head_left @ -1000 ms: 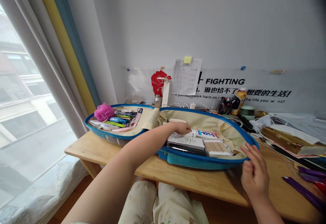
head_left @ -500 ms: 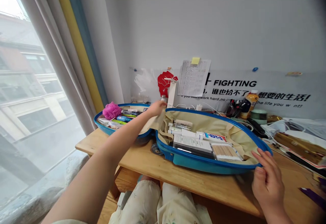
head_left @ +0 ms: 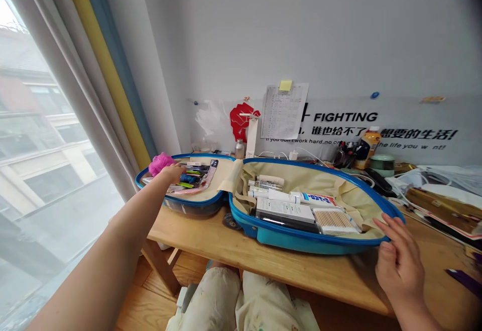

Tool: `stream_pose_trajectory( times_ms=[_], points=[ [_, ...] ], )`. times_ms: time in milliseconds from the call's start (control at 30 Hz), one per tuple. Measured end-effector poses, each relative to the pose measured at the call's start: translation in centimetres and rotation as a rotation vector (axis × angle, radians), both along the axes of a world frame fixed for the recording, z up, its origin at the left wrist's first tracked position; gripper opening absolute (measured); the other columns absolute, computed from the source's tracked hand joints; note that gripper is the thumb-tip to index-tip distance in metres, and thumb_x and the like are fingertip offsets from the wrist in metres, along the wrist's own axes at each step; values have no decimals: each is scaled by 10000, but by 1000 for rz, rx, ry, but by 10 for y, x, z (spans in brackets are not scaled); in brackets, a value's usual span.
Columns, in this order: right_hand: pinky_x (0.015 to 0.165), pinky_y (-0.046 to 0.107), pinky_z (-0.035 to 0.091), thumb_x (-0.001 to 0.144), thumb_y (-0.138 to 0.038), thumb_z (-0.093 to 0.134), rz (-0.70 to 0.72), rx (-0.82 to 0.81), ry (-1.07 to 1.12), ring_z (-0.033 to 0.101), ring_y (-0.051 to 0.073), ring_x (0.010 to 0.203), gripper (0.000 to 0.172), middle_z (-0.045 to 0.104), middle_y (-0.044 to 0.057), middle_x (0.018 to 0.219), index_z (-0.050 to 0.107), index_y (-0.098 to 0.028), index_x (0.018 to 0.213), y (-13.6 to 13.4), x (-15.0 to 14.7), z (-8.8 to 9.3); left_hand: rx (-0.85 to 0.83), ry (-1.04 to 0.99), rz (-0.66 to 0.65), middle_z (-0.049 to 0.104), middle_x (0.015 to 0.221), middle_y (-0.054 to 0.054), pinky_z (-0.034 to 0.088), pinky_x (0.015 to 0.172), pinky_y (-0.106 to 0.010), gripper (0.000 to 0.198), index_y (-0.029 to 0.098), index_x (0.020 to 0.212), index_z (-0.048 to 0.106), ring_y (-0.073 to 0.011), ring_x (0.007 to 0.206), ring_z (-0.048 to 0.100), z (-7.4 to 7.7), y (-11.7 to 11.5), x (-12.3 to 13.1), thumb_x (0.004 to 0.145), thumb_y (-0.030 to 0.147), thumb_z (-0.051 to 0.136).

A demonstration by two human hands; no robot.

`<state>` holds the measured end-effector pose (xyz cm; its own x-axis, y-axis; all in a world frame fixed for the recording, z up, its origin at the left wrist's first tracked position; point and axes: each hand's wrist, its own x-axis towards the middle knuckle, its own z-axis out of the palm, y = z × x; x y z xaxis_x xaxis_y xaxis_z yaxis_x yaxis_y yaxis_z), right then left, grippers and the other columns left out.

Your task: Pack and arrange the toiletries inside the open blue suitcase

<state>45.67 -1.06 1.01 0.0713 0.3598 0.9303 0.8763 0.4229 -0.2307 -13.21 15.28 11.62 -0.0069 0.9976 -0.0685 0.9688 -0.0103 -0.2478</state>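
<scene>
An open blue suitcase (head_left: 301, 244) with beige lining lies on the wooden desk. Its right half holds a toothpaste tube (head_left: 318, 199), a white box (head_left: 285, 209), cotton swabs (head_left: 334, 220) and small bottles. In the left half are a pink bath puff (head_left: 161, 162), a clear pouch (head_left: 206, 178) and several slim items. My left hand (head_left: 173, 172) is over these items beside the puff; its fingertips are too small to make out. My right hand (head_left: 401, 258) rests against the suitcase's right rim, fingers extended and holding nothing.
Behind the suitcase stand a small bottle (head_left: 239, 148) and a white lamp (head_left: 252, 137). At the right are an orange bottle (head_left: 368, 147), a green jar (head_left: 381, 164), cables and a brown pouch (head_left: 444, 208). Curtains and a window are on the left.
My left hand has moved left and down from the back of the suitcase near the hinge to the items in the left half. My right hand stays at the right rim.
</scene>
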Motion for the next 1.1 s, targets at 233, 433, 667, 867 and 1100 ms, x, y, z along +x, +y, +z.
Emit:
stream_pose_trajectory(
  times_ms=[233, 433, 667, 867, 1100],
  points=[
    [1097, 515, 411, 945, -336, 396, -2, -5, -3, 515, 293, 1321, 351, 634, 146, 1268, 627, -196, 1170, -3, -1, 1, -68, 78, -35, 605, 1334, -209, 491, 941, -446, 573, 198, 1249, 626, -366, 1236, 557, 1, 7, 4, 679, 233, 676],
    [1098, 526, 409, 937, -393, 395, -16, -37, 44, 526, 302, 1307, 370, 634, 143, 1259, 632, -204, 1149, -3, -2, 2, -53, 67, -45, 685, 1176, -216, 504, 912, -411, 567, 150, 1253, 599, -352, 1112, 641, 5, -1, 8, 701, 253, 677],
    [1112, 546, 391, 944, -351, 401, 14, -29, 33, 504, 305, 1328, 358, 620, 140, 1286, 632, -199, 1171, -4, -4, 4, 142, -54, -102, 524, 1356, -180, 492, 939, -390, 567, 162, 1417, 410, -312, 1115, 631, 26, -20, 25, 898, 387, 466],
    [1103, 539, 400, 949, -307, 414, 35, 13, 5, 497, 296, 1336, 336, 621, 144, 1298, 632, -186, 1175, -3, -4, 4, 315, -454, -434, 530, 1275, -116, 446, 1023, -367, 592, 203, 1399, 441, -253, 1118, 593, 60, -16, 126, 871, 456, 529],
    [1098, 537, 396, 970, -304, 385, 49, 6, -12, 478, 287, 1352, 359, 603, 152, 1328, 613, -174, 1214, -4, -1, 0, -64, -556, -507, 602, 1323, -135, 448, 986, -312, 609, 171, 1409, 357, -224, 1176, 595, 50, -3, 300, 924, 506, 509]
  ],
)
